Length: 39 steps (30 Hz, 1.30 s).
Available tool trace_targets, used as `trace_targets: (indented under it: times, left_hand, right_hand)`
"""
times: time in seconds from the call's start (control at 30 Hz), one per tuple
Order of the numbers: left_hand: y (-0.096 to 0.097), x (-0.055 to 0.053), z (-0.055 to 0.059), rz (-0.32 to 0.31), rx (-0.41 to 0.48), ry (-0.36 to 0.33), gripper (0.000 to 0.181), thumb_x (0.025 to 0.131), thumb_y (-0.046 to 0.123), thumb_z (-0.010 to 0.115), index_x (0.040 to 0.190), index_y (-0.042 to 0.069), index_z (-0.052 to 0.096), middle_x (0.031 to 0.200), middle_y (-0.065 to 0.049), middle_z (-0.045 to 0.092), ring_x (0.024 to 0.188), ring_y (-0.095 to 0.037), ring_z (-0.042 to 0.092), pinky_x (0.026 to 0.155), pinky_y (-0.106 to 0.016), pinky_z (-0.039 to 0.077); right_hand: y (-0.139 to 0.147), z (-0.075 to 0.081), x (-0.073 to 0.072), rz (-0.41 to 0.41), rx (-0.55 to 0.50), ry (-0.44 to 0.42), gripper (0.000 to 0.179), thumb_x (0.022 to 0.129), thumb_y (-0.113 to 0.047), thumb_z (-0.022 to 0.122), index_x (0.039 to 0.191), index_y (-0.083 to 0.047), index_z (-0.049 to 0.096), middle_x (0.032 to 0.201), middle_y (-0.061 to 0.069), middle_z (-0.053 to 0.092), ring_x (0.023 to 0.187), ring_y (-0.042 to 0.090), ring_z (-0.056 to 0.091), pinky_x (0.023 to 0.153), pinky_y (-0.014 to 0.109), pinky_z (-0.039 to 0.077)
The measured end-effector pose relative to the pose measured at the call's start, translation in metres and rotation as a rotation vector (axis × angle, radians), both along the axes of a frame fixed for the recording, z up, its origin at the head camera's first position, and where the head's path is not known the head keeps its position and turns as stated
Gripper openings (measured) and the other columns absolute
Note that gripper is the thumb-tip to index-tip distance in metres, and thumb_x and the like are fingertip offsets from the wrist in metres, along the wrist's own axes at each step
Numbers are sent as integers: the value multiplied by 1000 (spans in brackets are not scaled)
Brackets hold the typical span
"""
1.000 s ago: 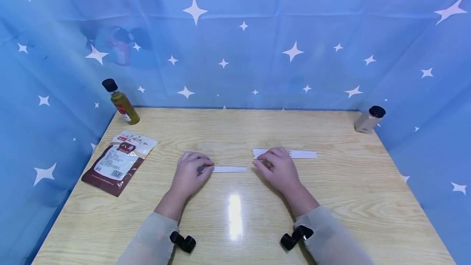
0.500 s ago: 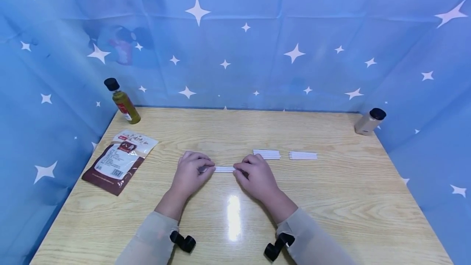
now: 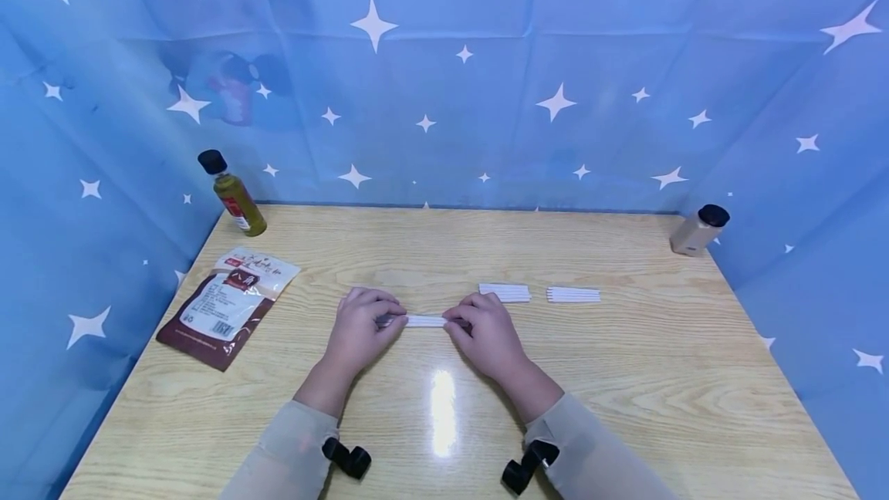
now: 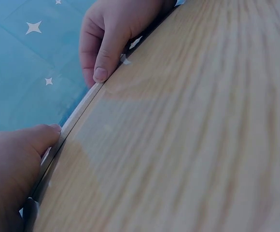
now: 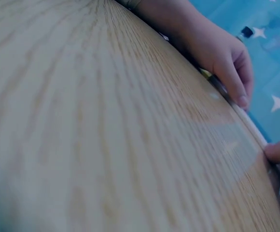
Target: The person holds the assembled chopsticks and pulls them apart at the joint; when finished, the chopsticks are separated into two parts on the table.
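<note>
Several thin white sticks (image 3: 426, 322) lie side by side in a flat row on the wooden table, in the head view's middle. My left hand (image 3: 364, 322) pinches their left end between thumb and fingers. At the other end my right hand (image 3: 484, 332) holds them in the same manner, so only the middle stretch shows between the hands. Both wrist views catch the row edge-on as a pale strip (image 4: 78, 110), low on the tabletop, with a thumb at each end. Behind my right hand lie two more groups of white sticks, one left (image 3: 505, 293) and one right (image 3: 573, 295).
On the left a brown and white packet (image 3: 228, 307) lies flat. An oil bottle (image 3: 239, 203) with a black cap stands at the back left corner. A black-lidded jar (image 3: 698, 230) is at the back right. Blue star-patterned cloth (image 3: 444, 99) surrounds the table (image 3: 660, 376).
My right hand has moved left and slightly down, from the sticks at the back to the right end of the middle row. My left hand has stayed on the left end.
</note>
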<state>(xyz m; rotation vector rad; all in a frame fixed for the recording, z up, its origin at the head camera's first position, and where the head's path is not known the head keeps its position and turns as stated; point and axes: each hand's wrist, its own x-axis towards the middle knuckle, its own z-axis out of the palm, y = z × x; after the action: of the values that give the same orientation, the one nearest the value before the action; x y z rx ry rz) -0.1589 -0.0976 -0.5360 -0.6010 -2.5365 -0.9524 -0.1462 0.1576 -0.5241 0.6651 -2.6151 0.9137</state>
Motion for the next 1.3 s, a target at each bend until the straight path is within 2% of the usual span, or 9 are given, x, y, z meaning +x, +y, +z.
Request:
trace_targets:
  times: [0.4,0.6,0.8,1.03,1.2,1.3]
  left_hand:
    - [1,-1,-3,14,12,-17,10,88,23,90,93,20,82,105,3,78,102,-23,62,91,-48,44]
    - [1,-1,-3,21,26,-41,15,89,25,89,102,20,82,107,5,78,104,-22,62,93,-47,42]
    - [3,0,0,40,-14,-39,7,96,26,83,98,19,81,104,4,78,103,-21,61,92,-46,40]
    - [3,0,3,43,-35,-42,8,97,27,81,97,19,79,101,4,77,101,-21,61,91,-45,40]
    - [3,0,3,34,-37,9,8,95,25,84,95,18,80,97,4,77,99,-21,62,90,-44,42]
    - [3,1,3,24,-36,41,10,93,25,86,94,17,81,96,4,78,97,-21,62,90,-44,44]
  right_hand:
    - [1,-1,1,-30,-19,-67,4,96,-15,81,99,-17,81,96,-6,71,95,20,58,84,39,47]
    - [3,1,1,-28,-83,-83,6,102,-17,74,100,-14,79,97,-4,71,93,20,58,83,39,47]
    - [4,0,1,-28,-123,-90,6,101,-17,74,102,-13,78,98,-5,71,90,17,57,81,38,47]
    - [3,-2,1,-20,-161,-28,6,97,-14,79,102,-12,80,91,-7,69,85,15,55,77,34,47]
    - [4,-4,0,1,-162,54,9,93,-15,85,102,-12,85,87,-6,68,82,15,54,73,33,45]
    - [4,-4,-1,0,-148,75,8,92,-16,87,99,-13,85,87,-7,70,82,14,54,73,32,45]
